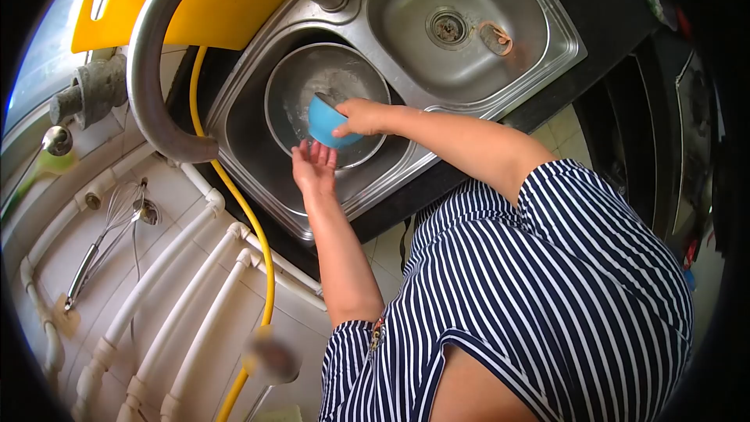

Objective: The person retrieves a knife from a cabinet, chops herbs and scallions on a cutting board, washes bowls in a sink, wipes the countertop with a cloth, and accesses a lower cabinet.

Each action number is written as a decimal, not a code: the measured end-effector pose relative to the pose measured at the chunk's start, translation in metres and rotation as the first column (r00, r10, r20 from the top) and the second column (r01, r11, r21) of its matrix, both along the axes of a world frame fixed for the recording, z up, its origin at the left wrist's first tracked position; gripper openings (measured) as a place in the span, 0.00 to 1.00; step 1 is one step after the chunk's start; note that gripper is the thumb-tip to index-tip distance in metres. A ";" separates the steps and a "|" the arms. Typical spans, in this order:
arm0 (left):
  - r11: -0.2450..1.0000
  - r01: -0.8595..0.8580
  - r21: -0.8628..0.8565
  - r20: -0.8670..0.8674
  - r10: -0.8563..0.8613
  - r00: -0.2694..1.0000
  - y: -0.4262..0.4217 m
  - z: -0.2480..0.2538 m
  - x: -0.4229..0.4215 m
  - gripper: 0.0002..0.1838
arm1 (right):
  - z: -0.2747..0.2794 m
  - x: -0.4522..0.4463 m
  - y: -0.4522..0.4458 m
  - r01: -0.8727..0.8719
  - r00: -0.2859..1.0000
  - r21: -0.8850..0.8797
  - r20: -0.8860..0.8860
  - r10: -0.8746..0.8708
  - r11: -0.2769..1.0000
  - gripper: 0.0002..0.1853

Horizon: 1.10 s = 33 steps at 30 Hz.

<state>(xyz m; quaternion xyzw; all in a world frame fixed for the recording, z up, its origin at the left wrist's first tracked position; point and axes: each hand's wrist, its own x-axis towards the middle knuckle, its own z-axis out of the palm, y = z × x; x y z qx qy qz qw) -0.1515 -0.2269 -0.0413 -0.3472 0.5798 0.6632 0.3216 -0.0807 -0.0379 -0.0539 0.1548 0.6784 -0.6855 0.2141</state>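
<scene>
My right hand (362, 118) grips a small blue bowl (324, 119) by its side, thumb on the outer wall and the other fingers partly hidden. The bowl is tilted over a round metal basin (285, 94), which sits in the left sink compartment (246, 144). Just below the bowl, my left hand (315, 168) is open, palm turned up and fingers stretched toward the bowl's underside. Whether the fingertips touch it I cannot tell. Wet shine shows on the basin's inner surface.
A curved grey faucet (144, 55) arches over the left side. The right sink compartment (500, 12) holds a small scrubber with an orange loop (496, 39) near its drain. A yellow hose (238, 195), white pipes (183, 297) and a hanging whisk (117, 207) line the left wall.
</scene>
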 end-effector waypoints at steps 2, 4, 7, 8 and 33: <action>0.993 -0.096 -0.073 -0.153 0.084 0.985 -0.016 0.001 -0.009 0.26 | -0.004 -0.002 -0.003 0.372 0.927 -0.636 0.299 -0.228 0.676 0.23; 0.986 -0.146 -0.085 -0.280 0.117 0.953 -0.030 0.012 -0.013 0.25 | 0.001 0.006 -0.005 0.424 0.905 -0.773 0.348 -0.244 0.471 0.22; 0.977 -0.184 -0.110 -0.305 0.143 0.942 -0.028 0.051 -0.007 0.24 | 0.019 0.029 -0.002 0.398 0.892 -0.915 0.370 -0.260 0.062 0.25; 0.978 -0.182 -0.103 -0.303 0.143 0.942 -0.030 0.053 -0.004 0.23 | 0.029 0.035 0.002 0.378 0.901 -0.924 0.353 -0.254 0.057 0.25; 0.966 0.256 -0.017 -0.295 -0.250 0.922 0.153 0.071 0.035 0.23 | 0.197 0.275 0.351 0.272 0.953 0.883 -0.301 0.018 0.382 0.08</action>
